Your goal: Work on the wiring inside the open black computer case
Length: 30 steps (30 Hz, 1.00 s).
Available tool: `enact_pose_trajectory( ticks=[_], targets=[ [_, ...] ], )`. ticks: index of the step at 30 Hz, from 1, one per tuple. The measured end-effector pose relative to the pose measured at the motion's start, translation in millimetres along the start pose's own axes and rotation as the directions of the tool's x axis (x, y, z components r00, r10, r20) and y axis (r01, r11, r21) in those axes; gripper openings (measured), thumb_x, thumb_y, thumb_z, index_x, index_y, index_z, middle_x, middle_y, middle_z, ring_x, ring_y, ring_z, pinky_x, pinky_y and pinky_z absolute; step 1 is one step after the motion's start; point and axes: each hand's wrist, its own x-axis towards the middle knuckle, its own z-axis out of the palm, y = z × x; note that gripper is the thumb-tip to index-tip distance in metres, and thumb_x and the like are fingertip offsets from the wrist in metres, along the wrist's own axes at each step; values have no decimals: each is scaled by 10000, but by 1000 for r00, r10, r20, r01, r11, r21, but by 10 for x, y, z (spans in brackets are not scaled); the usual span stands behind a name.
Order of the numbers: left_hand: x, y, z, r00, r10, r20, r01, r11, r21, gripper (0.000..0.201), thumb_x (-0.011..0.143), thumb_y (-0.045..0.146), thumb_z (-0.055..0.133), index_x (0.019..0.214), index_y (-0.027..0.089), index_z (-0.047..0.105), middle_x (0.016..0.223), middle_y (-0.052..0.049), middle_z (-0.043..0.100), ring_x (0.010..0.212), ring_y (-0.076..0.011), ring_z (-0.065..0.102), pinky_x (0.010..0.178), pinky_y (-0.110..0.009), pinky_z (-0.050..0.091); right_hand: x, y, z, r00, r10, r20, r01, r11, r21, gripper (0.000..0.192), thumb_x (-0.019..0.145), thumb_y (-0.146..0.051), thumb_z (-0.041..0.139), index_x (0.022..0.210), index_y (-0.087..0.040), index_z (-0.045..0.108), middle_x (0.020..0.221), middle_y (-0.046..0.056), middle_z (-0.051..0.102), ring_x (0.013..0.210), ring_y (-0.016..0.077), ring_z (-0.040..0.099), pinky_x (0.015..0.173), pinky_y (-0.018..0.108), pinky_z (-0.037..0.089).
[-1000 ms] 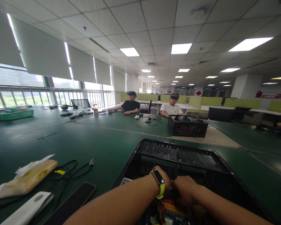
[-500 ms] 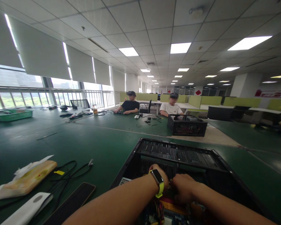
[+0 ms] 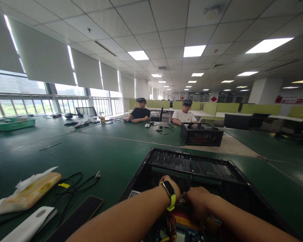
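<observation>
An open black computer case [image 3: 192, 164] lies on its side on the green table [image 3: 103, 151] right in front of me. Both my hands reach down into it. My left hand [image 3: 173, 186], with a yellow-strapped smartwatch [image 3: 169, 191] on the wrist, is bent inward over a bundle of coloured wires [image 3: 182, 197]. My right hand [image 3: 198, 201] is curled close beside it, over the motherboard [image 3: 189, 228]. The fingers of both hands are hidden from view, so what they grip is unclear.
A tissue pack [image 3: 27, 191], a black cable [image 3: 73, 185], a dark phone [image 3: 78, 216] and a white device [image 3: 30, 225] lie at my left. A second black case [image 3: 201, 134] stands farther off, with two seated people wearing headsets behind it. A green tray [image 3: 11, 122] sits far left.
My hands have shifted slightly up and left inside the case; the view dipped a little. Nothing else on the table moved.
</observation>
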Motion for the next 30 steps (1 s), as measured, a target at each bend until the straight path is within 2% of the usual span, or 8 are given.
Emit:
enact_pose_trajectory(
  ticks=[3,10,18,24,30],
  targets=[
    [4,8,-10,998,-22,54,18,997,73,482,498,357,724,964,247,668,938,-96,672,831,-357,588,647,-537,449,-15,-28,-41,1000,7,10,-7,1000,-10,414,512,-380,660,845,-136,690,877,154,674,793,323,633,652,377,512],
    [26,37,-6,997,-60,51,56,995,80,487,498,374,728,960,230,670,909,-106,679,828,-372,587,645,-552,443,-46,-58,-63,999,20,27,-20,999,-27,414,496,-352,657,839,-121,692,861,166,674,787,324,635,660,379,516],
    [-42,23,-54,998,6,65,-11,997,78,433,636,355,627,1054,242,623,1054,-82,645,922,-344,569,699,-528,466,-41,-47,-62,1000,-1,30,2,1000,-22,436,494,-348,633,865,-125,685,871,171,673,796,332,633,665,390,516],
    [-106,31,-109,992,38,124,-52,992,112,518,564,271,678,1076,240,608,1081,-60,637,925,-343,562,722,-537,466,-22,-23,-25,998,7,61,-5,999,-33,432,500,-359,641,869,-140,685,871,157,676,799,331,633,673,402,515],
    [-97,34,-121,993,46,111,-55,995,84,464,602,291,655,1062,239,621,1079,-78,636,942,-354,557,740,-551,446,-71,-61,-83,994,19,107,-17,1000,-18,400,509,-284,638,872,-121,682,871,166,676,806,329,633,679,395,520]
  ],
)
